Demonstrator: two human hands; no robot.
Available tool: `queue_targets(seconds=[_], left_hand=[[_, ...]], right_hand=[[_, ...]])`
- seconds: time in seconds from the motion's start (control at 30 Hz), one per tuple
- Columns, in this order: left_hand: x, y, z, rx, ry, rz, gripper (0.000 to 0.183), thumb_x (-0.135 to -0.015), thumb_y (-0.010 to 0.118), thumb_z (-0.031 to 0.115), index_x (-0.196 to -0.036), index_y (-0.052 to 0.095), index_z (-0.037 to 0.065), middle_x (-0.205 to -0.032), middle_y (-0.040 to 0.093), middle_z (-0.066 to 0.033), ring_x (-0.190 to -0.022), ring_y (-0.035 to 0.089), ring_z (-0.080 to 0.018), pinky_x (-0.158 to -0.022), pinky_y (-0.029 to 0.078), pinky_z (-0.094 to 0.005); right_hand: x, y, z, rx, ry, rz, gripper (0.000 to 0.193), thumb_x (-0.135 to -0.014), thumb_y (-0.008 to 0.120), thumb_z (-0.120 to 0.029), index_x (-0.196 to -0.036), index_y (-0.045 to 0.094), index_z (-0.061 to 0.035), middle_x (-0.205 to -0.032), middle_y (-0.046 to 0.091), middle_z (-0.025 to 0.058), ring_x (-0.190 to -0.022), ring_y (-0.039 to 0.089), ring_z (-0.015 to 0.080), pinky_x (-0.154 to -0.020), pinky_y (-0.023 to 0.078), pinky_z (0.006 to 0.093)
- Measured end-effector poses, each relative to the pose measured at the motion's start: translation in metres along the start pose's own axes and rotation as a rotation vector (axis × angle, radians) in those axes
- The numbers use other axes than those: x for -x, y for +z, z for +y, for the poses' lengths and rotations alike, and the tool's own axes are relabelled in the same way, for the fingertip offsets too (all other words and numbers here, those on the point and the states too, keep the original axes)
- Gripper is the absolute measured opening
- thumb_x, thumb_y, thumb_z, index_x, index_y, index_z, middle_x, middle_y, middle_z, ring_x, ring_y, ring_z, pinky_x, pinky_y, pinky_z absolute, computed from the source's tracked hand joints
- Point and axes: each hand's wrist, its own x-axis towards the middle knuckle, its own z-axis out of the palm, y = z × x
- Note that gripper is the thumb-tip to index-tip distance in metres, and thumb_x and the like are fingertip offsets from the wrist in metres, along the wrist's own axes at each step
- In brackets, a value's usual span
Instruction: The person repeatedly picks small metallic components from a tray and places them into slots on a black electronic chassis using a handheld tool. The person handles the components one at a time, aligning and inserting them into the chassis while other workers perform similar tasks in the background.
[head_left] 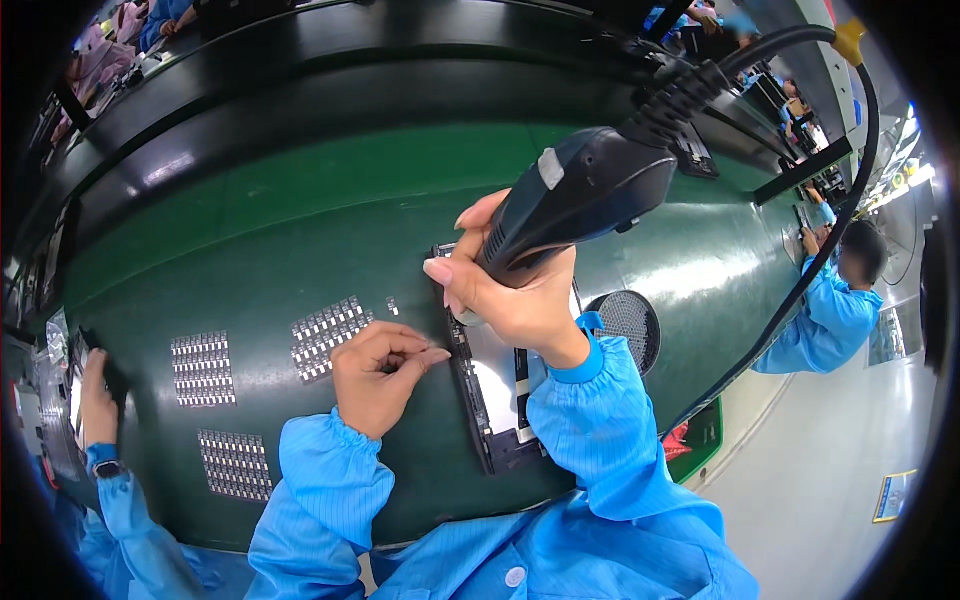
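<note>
My right hand point(520, 305) is wrapped round a black corded electric screwdriver point(580, 195). The tool slants over a flat black-framed panel point(490, 385) with a silver-white inner surface; my hand hides its working tip. At the panel's left edge is my left hand point(385, 368), thumb and forefinger pinched together. Whatever lies between those fingertips is too small to make out. Just beyond that hand lies a sheet of small black-and-white parts point(318, 345), partly covered by the fingers, with a small loose piece point(393, 306) beside it.
Two more sheets of small parts point(203, 368) point(235, 465) lie left on the green table. A round black mesh dish point(632, 325) sits right of the panel. The screwdriver's cable point(868, 150) loops down the right side. Co-workers sit left point(98, 405) and right point(835, 300).
</note>
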Motion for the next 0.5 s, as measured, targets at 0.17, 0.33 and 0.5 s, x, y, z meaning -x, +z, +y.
queue_targets(seconds=[0.17, 0.33, 0.5], left_hand=[[0.0000, -0.0008, 0.0004, -0.027, 0.008, -0.003, 0.010, -0.069, 0.072, -0.006, -0.077, 0.066, -0.003, -0.085, 0.063, -0.0081, -0.065, 0.058, -0.0079, -0.054, 0.047, -0.0186], [-0.0003, 0.0033, -0.0059, 0.045, 0.023, 0.049, 0.011, -0.074, 0.068, -0.005, -0.084, 0.068, -0.002, -0.085, 0.065, -0.0095, -0.065, 0.062, -0.0123, -0.055, 0.050, -0.0228], [-0.0006, 0.0047, -0.0049, 0.055, 0.018, 0.059, 0.014, -0.076, 0.062, -0.009, -0.088, 0.067, -0.004, -0.089, 0.065, -0.0111, -0.065, 0.063, -0.0136, -0.057, 0.052, -0.0240]], right_hand=[[-0.0012, -0.0023, 0.0013, 0.013, 0.011, -0.032, 0.033, -0.074, 0.066, 0.009, -0.099, 0.046, 0.0012, -0.058, 0.058, 0.0058, -0.049, 0.055, 0.0099, -0.047, 0.045, 0.0231], [-0.0009, -0.0016, 0.0048, 0.012, 0.003, -0.036, 0.032, -0.074, 0.067, 0.009, -0.097, 0.046, 0.0018, -0.059, 0.058, 0.0063, -0.050, 0.056, 0.0102, -0.047, 0.045, 0.0233], [0.0048, 0.0041, 0.0076, 0.063, -0.043, -0.051, 0.031, -0.074, 0.067, 0.010, -0.096, 0.047, 0.0023, -0.061, 0.058, 0.0050, -0.053, 0.055, 0.0083, -0.050, 0.045, 0.0228]])
